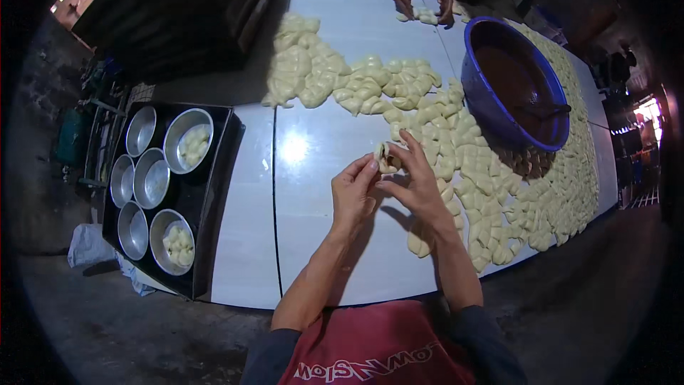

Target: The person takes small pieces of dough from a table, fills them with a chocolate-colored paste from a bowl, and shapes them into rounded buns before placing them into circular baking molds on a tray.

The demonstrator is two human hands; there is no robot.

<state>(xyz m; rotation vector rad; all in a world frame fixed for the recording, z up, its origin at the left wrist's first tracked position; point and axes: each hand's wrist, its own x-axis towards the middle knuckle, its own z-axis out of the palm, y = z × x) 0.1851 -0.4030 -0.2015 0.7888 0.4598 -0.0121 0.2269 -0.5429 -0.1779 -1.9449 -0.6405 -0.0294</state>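
Observation:
Above the middle of the white table, my left hand point(353, 191) and my right hand point(417, 182) pinch one small piece of pale dough point(388, 164) between them. The dough is folded partly round something dark brown. To the right and beyond my hands lie many flattened pieces of pale dough point(491, 185), most of them touching or overlapping. A few such pieces lie right beside my right forearm. Among the dough stands a large blue basin point(474, 64) with a smooth brown filling point(509, 75) inside. A dark utensil point(547, 109) rests in the filling.
At the left a black tray point(226, 164) holds several round metal pans point(151, 178); two of them contain pale dough lumps point(194, 145). Across the table another person's hands point(420, 1) handle dough pieces. A large dark box-like object point(178, 18) stands at the far left.

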